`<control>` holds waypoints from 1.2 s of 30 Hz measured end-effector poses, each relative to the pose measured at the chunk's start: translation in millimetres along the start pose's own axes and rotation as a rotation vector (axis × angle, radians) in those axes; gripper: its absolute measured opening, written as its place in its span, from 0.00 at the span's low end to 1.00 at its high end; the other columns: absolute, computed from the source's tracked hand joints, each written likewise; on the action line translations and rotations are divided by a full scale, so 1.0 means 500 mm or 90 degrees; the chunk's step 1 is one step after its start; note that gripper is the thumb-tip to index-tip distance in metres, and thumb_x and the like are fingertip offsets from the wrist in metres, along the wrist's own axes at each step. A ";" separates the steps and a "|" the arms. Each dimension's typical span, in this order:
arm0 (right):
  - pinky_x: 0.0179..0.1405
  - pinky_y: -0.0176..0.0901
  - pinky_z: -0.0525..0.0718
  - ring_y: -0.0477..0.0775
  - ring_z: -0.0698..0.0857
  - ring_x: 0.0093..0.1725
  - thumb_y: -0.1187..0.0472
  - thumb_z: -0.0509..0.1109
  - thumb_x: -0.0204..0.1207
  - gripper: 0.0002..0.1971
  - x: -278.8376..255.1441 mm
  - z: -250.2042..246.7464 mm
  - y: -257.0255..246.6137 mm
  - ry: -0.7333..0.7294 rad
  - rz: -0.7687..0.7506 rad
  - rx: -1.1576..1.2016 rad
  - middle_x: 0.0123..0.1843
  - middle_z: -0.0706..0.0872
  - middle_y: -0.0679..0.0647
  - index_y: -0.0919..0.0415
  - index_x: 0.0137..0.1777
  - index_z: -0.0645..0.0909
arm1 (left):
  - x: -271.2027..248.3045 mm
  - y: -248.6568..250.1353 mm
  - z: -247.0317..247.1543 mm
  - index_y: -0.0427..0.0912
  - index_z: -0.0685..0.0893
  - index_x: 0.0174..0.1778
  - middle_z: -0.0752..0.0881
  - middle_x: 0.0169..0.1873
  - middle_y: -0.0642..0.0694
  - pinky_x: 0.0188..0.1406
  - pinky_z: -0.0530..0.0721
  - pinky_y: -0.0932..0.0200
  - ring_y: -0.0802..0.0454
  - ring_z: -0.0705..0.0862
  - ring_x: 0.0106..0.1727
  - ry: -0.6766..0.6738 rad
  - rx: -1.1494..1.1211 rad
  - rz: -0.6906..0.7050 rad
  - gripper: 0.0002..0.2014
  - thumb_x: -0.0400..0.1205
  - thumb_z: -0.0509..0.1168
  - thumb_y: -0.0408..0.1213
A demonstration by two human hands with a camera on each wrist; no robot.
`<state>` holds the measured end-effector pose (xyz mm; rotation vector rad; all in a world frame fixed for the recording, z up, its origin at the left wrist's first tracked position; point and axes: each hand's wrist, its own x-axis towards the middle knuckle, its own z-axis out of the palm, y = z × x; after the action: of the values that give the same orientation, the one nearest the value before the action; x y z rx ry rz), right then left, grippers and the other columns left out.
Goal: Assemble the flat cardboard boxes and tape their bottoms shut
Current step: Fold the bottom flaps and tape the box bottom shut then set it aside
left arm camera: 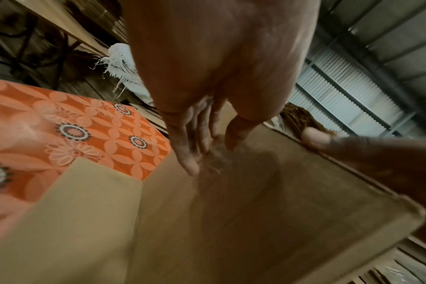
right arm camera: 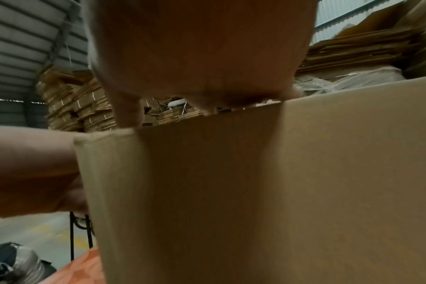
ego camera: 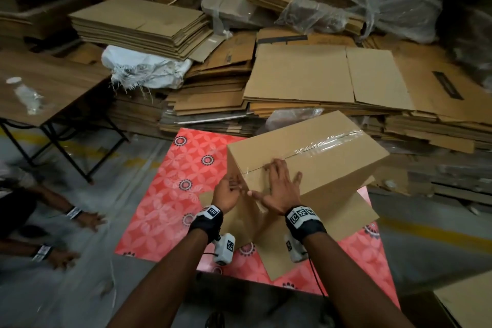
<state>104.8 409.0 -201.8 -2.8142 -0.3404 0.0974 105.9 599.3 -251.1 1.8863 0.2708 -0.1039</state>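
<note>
An assembled brown cardboard box point(ego camera: 332, 157) stands tilted on a red patterned mat point(ego camera: 170, 194). A strip of clear tape point(ego camera: 327, 141) runs along the closed seam on its upturned face and over the near left edge. My right hand point(ego camera: 279, 184) lies flat on that face near the corner, fingers spread, its thumb over the edge. My left hand point(ego camera: 229, 190) presses straight fingers point(left arm camera: 190, 149) against the box's left side face point(left arm camera: 231, 221), where the tape end comes down. The right wrist view shows the box wall point(right arm camera: 255, 192) close up under my palm point(right arm camera: 195, 48). Open flaps point(ego camera: 319, 234) spread beneath the box.
Stacks of flat cardboard point(ego camera: 306, 80) and plastic wrap fill the back, with a white sack point(ego camera: 143, 69) among them. A wooden table point(ego camera: 61, 80) with a water bottle point(ego camera: 26, 96) stands at the left. Another person's hands point(ego camera: 87, 218) rest on the floor at the left. Another box's corner point(ego camera: 466, 303) shows bottom right.
</note>
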 end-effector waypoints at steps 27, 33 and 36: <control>0.81 0.83 0.48 0.54 0.47 0.91 0.26 0.53 0.67 0.53 0.006 0.036 -0.008 -0.020 -0.086 -0.109 0.93 0.44 0.49 0.46 0.91 0.43 | -0.018 -0.097 0.052 0.33 0.89 0.52 0.90 0.43 0.35 0.41 0.82 0.49 0.36 0.89 0.40 0.144 0.282 0.332 0.18 0.77 0.62 0.43; 0.80 0.83 0.48 0.54 0.47 0.91 0.26 0.53 0.67 0.53 0.009 0.039 -0.006 -0.017 -0.088 -0.107 0.93 0.43 0.48 0.46 0.91 0.44 | -0.024 -0.113 0.059 0.35 0.90 0.50 0.90 0.43 0.37 0.41 0.86 0.48 0.38 0.89 0.40 0.168 0.255 0.354 0.15 0.79 0.63 0.41; 0.80 0.83 0.49 0.54 0.47 0.91 0.26 0.55 0.68 0.53 0.009 0.039 -0.006 -0.016 -0.087 -0.107 0.93 0.44 0.49 0.46 0.91 0.44 | -0.019 -0.114 0.058 0.35 0.89 0.48 0.90 0.41 0.37 0.41 0.82 0.49 0.38 0.89 0.38 0.178 0.253 0.369 0.14 0.80 0.63 0.41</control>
<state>106.4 418.6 -219.3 -2.9469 -0.5697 0.0785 85.1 588.0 -311.0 2.3019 -0.1294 0.5363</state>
